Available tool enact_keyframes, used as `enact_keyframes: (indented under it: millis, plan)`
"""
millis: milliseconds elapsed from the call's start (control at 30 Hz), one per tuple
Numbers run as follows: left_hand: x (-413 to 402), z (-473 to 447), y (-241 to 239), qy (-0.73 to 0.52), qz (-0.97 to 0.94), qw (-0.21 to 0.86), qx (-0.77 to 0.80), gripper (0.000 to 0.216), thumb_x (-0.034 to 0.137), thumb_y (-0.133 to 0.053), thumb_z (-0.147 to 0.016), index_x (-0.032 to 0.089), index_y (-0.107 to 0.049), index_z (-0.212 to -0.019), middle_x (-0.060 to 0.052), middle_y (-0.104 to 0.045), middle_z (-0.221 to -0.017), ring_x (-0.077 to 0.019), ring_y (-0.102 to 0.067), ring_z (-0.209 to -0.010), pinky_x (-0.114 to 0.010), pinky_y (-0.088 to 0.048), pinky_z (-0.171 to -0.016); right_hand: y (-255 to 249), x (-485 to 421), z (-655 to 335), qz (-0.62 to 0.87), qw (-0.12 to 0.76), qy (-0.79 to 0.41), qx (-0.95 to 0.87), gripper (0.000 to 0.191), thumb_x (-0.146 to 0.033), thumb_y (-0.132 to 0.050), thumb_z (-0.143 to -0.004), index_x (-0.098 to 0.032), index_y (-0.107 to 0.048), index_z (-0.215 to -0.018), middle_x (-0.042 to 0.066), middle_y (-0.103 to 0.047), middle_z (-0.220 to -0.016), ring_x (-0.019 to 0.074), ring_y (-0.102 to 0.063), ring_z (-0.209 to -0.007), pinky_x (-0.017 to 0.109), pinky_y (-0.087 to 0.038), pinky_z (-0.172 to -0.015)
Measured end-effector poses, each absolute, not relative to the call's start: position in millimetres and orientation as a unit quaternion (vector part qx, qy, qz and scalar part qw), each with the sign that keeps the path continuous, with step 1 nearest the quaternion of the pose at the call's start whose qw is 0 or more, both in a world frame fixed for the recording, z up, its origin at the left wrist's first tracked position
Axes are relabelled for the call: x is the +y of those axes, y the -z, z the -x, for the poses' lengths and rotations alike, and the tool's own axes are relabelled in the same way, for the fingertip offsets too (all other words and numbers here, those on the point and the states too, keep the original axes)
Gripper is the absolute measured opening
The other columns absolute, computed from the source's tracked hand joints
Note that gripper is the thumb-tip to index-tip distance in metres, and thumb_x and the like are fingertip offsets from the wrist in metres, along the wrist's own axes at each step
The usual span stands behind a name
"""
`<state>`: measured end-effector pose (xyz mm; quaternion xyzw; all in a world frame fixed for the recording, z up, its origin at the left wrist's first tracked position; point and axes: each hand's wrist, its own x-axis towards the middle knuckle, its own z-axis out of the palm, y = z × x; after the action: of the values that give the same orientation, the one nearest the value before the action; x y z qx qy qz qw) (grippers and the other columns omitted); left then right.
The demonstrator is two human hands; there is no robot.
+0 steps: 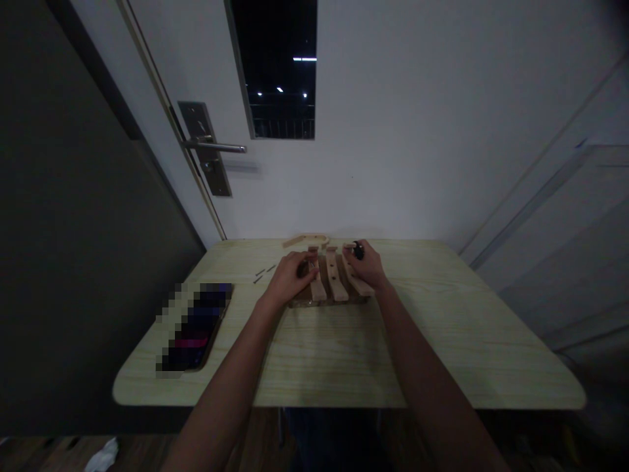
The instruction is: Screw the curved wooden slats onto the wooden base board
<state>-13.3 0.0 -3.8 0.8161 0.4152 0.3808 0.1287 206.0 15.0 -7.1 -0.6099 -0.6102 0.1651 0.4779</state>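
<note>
A brown wooden board [301, 301] lies on the table, with three pale wooden coat hooks set side by side across it: a left hook [318, 290], a middle hook [337, 282] and a right hook [362, 287]. Dark holes show along them. My left hand [291, 276] is closed at the left hook, thumb and fingers around its upper part; a small shiny bit shows by the fingertips. At the top of the right hook, my right hand [367, 263] has its fingers curled round a small black object [358, 250], whose kind I cannot make out.
Another pale wooden hook [307, 236] lies behind the board. Several screws [259, 273] are scattered left of my left hand. A phone [196, 328] rests near the table's left edge. Beyond the table [466, 341] stands a white door [417, 131] with a metal handle [221, 147].
</note>
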Motion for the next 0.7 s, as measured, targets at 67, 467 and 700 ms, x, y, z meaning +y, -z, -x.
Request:
enact_keyframes:
  millis: [67, 467, 700]
  plan:
    - [-0.1, 13.1, 3.7, -0.381, -0.815, 0.129, 0.418, 0.03, 0.03, -0.062, -0.082, 0.019, -0.062, -0.111, -0.008, -0.067, -0.115, -0.0225, -0.062, -0.107, -0.041, -0.047, -0.095, 6.8, 14.9, -206.1, 0.611, 0.477, -0.167, -0.609, 0.029, -0.049, -0.055, -0.072, -0.021, -0.052, -0.08, 0.004, -0.063, -0.074, 0.0162, -0.054, -0.066, 0.028, -0.042, -0.063]
    - [1.0, 13.7, 1.9, -0.422, -0.788, 0.127, 0.43, 0.013, 0.028, -0.06, -0.084, 0.02, -0.067, -0.092, -0.005, -0.072, -0.095, -0.0199, -0.065, -0.094, -0.038, -0.051, -0.088, 9.5, 16.6, -207.3, 0.611, 0.475, -0.161, -0.612, 0.027, -0.048, -0.055, -0.072, -0.022, -0.051, -0.078, 0.002, -0.06, -0.069, 0.0159, -0.052, -0.064, 0.027, -0.041, -0.061]
    - [1.8, 12.5, 1.6, -0.417, -0.795, 0.124, 0.423, 0.012, 0.023, -0.059, -0.084, 0.021, -0.069, -0.09, -0.004, -0.073, -0.094, -0.0197, -0.065, -0.092, -0.037, -0.052, -0.086, 10.2, 16.5, -207.0, 0.609, 0.481, -0.157, -0.611, 0.028, -0.049, -0.055, -0.072, -0.022, -0.051, -0.079, 0.003, -0.061, -0.071, 0.0166, -0.053, -0.066, 0.028, -0.041, -0.062]
